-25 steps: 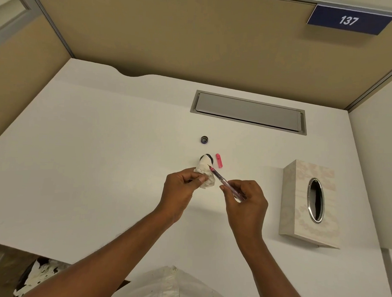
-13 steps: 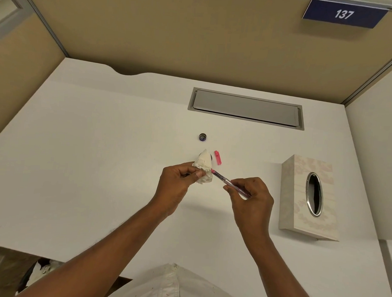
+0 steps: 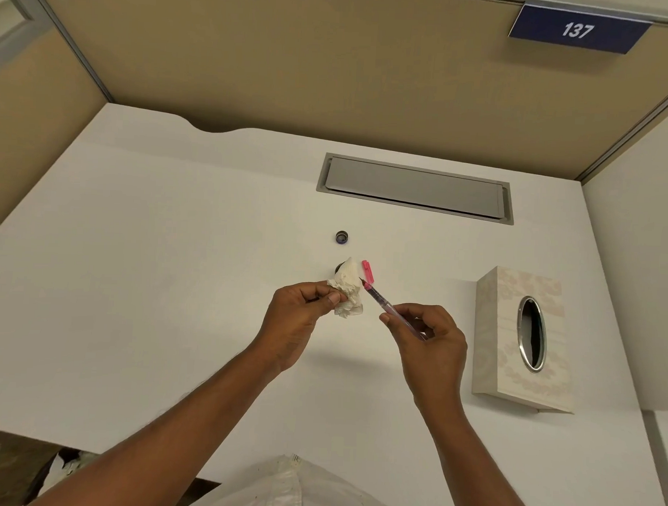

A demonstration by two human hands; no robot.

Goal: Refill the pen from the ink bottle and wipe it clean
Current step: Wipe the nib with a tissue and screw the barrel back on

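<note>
Tissue (image 3: 347,293) now sits higher in the left hand (image 3: 298,321), covering most of the ink bottle (image 3: 338,268) behind it, which showed plainly a second ago. Left grip pinches the tissue; right hand (image 3: 431,341) grips the pen (image 3: 389,309), its tip just beside the wad. Pink cap (image 3: 368,271) and bottle cap (image 3: 341,237) lie on the white bench (image 3: 153,284), tissue box (image 3: 522,339) to the right. Tan partitions carry a sign (image 3: 578,29) reading 137.
</note>
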